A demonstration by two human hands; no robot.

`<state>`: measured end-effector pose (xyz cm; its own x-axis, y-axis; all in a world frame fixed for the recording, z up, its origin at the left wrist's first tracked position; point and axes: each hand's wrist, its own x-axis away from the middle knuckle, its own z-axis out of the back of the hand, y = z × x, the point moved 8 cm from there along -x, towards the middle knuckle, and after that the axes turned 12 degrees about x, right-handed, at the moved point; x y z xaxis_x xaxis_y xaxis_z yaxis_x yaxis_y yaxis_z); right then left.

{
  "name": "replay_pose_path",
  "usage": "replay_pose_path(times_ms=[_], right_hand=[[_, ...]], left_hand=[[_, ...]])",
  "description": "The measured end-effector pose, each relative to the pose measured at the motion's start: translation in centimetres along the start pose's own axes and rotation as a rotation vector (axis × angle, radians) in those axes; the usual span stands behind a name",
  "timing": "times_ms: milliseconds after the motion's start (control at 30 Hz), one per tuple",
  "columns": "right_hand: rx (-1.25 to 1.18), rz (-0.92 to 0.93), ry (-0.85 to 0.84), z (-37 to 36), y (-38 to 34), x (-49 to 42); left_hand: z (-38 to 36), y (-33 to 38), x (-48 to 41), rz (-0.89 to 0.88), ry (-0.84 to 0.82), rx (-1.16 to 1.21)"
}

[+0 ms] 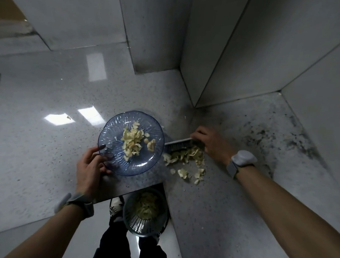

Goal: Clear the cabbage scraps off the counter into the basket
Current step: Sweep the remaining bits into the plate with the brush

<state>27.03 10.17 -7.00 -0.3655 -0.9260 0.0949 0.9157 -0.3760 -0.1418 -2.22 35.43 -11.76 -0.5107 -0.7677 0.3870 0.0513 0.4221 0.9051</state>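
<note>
My left hand (89,169) grips the near rim of a clear blue plate (111,130) that carries a pile of pale cabbage scraps (133,142). My right hand (210,143) holds a small brush (178,145) just right of the plate, its bristles against a heap of loose cabbage scraps (185,158) on the speckled counter (49,144). More scraps lie scattered toward the counter's edge. Below the counter's inner corner stands a dark perforated basket (140,226) on the floor, with cabbage scraps inside it.
The counter is L-shaped and wraps a corner; grey tiled walls (216,53) rise behind it. The right section (271,132) is stained dark. My legs and a shoe (116,206) are beside the basket. A wristband sits on each wrist.
</note>
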Motion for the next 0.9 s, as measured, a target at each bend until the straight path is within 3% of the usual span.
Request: replay_pose_path(times_ms=[67,167,267,367,500,633,767,900], right_hand=[[0.012,-0.068,0.069,0.2,0.8,0.8],[0.017,-0.345,0.183,0.4,3.7,1.3],[0.031,-0.542,0.165,0.0,5.8,1.5],[0.018,-0.523,0.114,-0.6,5.3,2.2],[0.031,-0.319,0.054,-1.4,1.9,4.4],[0.000,-0.230,0.065,-0.9,-0.3,5.8],[-0.076,-0.359,0.169,0.9,0.3,2.4],[-0.056,-0.428,0.154,1.1,0.2,-3.7]], left_hand=[[0.2,-0.1,0.0,-0.005,-0.001,0.005],[0.4,-0.2,-0.2,-0.004,-0.012,0.008],[0.7,-0.2,-0.3,0.006,-0.008,0.037],[0.9,-0.2,-0.3,0.023,-0.005,0.087],[0.9,-0.2,-0.2,0.032,0.005,0.164],[1.1,-0.3,0.2,0.065,0.045,0.205],[2.6,0.1,1.4,0.040,0.131,0.207],[4.7,0.0,3.4,0.044,0.154,0.164]])
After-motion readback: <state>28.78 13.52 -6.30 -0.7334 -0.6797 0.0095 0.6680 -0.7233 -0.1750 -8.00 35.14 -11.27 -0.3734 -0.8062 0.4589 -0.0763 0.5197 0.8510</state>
